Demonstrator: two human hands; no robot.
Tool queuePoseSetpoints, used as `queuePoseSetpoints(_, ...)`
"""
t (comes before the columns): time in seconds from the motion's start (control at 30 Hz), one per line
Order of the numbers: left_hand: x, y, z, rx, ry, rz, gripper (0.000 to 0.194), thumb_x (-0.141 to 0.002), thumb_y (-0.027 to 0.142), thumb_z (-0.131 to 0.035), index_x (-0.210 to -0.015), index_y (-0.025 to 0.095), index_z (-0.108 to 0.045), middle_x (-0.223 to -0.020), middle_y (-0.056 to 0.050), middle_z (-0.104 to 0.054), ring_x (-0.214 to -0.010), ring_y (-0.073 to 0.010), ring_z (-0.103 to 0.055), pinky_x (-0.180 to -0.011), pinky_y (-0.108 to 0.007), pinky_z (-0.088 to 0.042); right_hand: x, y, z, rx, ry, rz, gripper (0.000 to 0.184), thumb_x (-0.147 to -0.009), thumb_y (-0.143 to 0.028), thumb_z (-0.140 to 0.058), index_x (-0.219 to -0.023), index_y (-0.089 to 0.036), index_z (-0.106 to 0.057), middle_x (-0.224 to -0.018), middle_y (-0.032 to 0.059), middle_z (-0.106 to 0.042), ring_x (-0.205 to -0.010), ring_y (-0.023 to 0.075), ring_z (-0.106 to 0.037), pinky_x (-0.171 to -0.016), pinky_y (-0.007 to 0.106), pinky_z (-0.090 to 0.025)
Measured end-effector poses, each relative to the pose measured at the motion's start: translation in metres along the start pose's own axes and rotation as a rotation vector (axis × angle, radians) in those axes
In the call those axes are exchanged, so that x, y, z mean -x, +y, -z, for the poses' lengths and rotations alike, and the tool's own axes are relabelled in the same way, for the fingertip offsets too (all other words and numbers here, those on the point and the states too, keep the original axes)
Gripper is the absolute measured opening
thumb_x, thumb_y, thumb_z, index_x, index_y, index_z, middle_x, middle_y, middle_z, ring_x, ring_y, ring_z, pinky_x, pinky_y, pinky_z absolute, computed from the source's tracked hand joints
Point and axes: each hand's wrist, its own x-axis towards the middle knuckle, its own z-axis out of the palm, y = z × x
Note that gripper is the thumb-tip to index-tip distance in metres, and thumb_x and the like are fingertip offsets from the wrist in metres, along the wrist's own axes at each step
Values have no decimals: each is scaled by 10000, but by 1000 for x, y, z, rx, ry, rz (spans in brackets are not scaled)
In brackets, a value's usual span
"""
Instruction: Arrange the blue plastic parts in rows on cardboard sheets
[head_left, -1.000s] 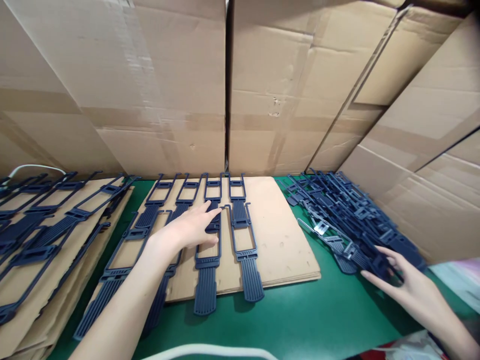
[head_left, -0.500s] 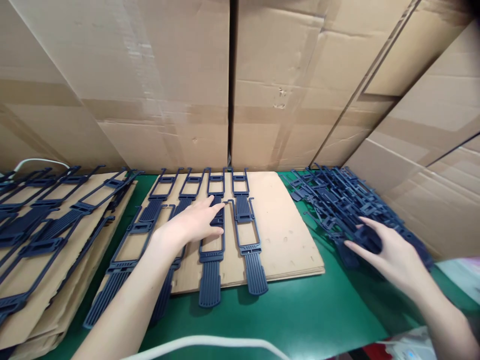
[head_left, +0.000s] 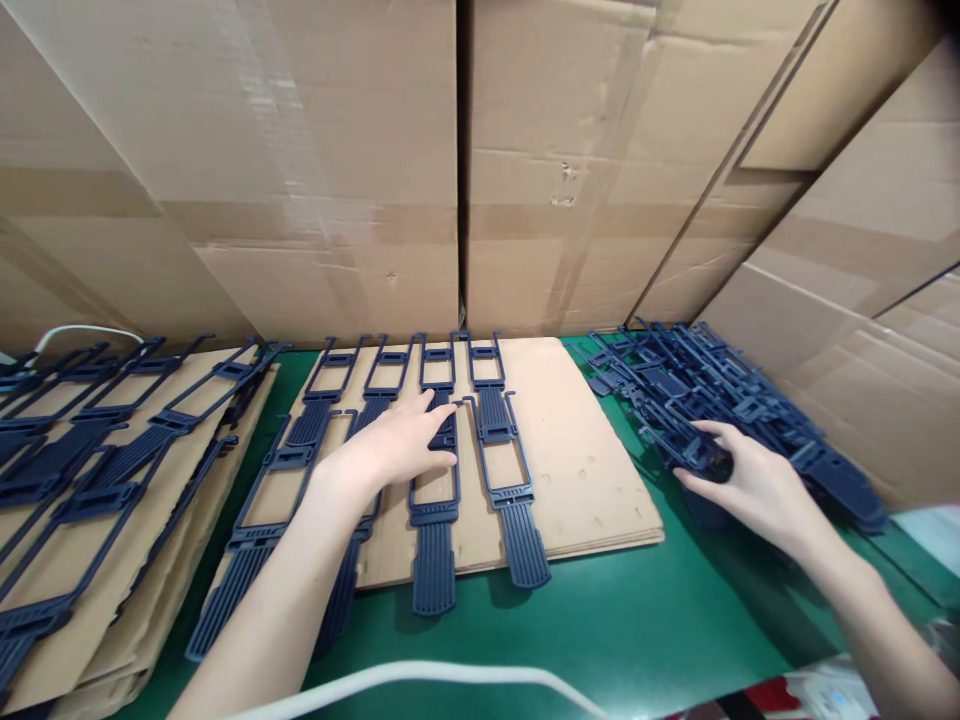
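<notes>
Dark blue plastic frames with ribbed flat ends (head_left: 504, 465) lie in rows, overlapping, on a cardboard sheet (head_left: 577, 440). My left hand (head_left: 401, 440) rests on one frame in the middle of the sheet, fingers spread and holding nothing. At the right, a tangled pile of the same frames (head_left: 750, 400) lies on the green table. My right hand (head_left: 757, 490) is at the pile's near left side, its thumb and fingers curled round a dark blue plastic frame (head_left: 686, 445). Part of that frame is hidden by the fingers and other pieces.
More frames lie on a cardboard stack (head_left: 180, 510) at the left. Large cardboard boxes (head_left: 345, 170) form a wall behind the green table (head_left: 600, 620). A white cable (head_left: 450, 672) arcs across the front, and a whitish bag (head_left: 930, 540) sits at the right edge.
My right hand has moved slightly left and up, and its fingers have closed round a frame in the pile. My left hand stays on the same frame; the view has shifted slightly.
</notes>
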Motion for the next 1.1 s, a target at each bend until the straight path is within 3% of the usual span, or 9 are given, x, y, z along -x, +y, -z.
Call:
queuePoseSetpoints(0.13, 0, 0, 0, -5, 1, 3, 759, -821, 483, -525, -1470, 212, -238, -1522, -169, -129, -1405, -292, -142, -1110, -409, -225, -3, -3, 6, -5, 61, -59, 593, -678, -474, -577, -1196, -231, -421, -1035, 122, -634, -964, 297, -618, -784, 335, -469)
queuePoseSetpoints(0.3, 1, 2, 0, 3, 3, 6, 754, -822, 473, -523, -1470, 213, -237, -1524, -162, -124, -1405, -297, -142, -1111, -418, -224, -7, -9, 10, 7, 141, -38, 518, -659, -403, -552, -1127, -229, -414, -681, 36, -613, -667, 267, -632, -634, 324, -454)
queuePoseSetpoints(0.4, -1, 1, -2, 5, 13, 3, 754, -820, 468, -527, -1468, 203, -246, -1521, -167, -135, -1404, -301, -141, -1111, -418, -224, -11, -12, 18, -24, 227, -24, 525, -633, -382, -556, -1111, -205, -431, -597, 18, -566, -596, 245, -610, -625, 314, -449)
queuePoseSetpoints(0.6, 3, 2, -4, -8, 121, -40, 707, -822, 440, -557, -1438, 183, -325, -1509, -179, -173, -1407, -297, -123, -1125, -428, -190, -27, -22, 51, -200, 462, 38, 497, -577, -381, -602, -1030, -212, -487, -848, 67, -632, -712, 233, -621, -701, 330, -479)
queuePoseSetpoints(0.73, 19, 25, 8, 8, 373, -241, 536, -879, 311, -517, -1384, 162, -415, -1500, -138, -246, -1403, -261, -176, -1143, -411, -173, -46, -63, 71, -602, 401, 137, 455, -561, -257, -653, -985, -208, -495, -676, 1, -585, -560, 174, -578, -543, 282, -464)
queuePoseSetpoints(0.8, 27, 41, 12, 118, 411, -372, 493, -911, 275, -458, -1391, 181, -395, -1505, -98, -250, -1395, -219, -215, -1144, -377, -199, -54, -95, 76, -822, 305, 248, 445, -576, -202, -649, -978, -197, -458, -657, -5, -579, -557, 169, -588, -545, 277, -477)
queuePoseSetpoints(0.87, 31, 56, 11, 283, 426, -455, 585, -914, 296, -453, -1455, 201, -252, -1534, -78, -161, -1410, -199, -166, -1147, -362, -203, -59, -129, 76, -905, 259, 367, 417, -599, -175, -635, -963, -200, -432, -673, -8, -576, -586, 171, -604, -580, 288, -496)
queuePoseSetpoints(0.97, 26, 73, 1, 529, 581, -468, 798, -887, 301, -495, -1491, 214, 18, -1549, -68, 66, -1428, -216, 2, -1155, -380, -178, -60, -175, 72, -924, 284, 466, 414, -618, -177, -623, -970, -213, -410, -716, -15, -557, -613, 162, -608, -590, 284, -507)
queuePoseSetpoints(1.1, 15, 79, -10, 875, 639, -521, 952, -834, 249, -583, -1478, 249, 117, -1551, -77, 23, -1422, -275, -50, -1149, -433, -195, -49, -211, 66, -997, 174, 621, 436, -667, -195, -623, -1039, -224, -399, -795, -10, -576, -659, 146, -615, -604, 260, -516)
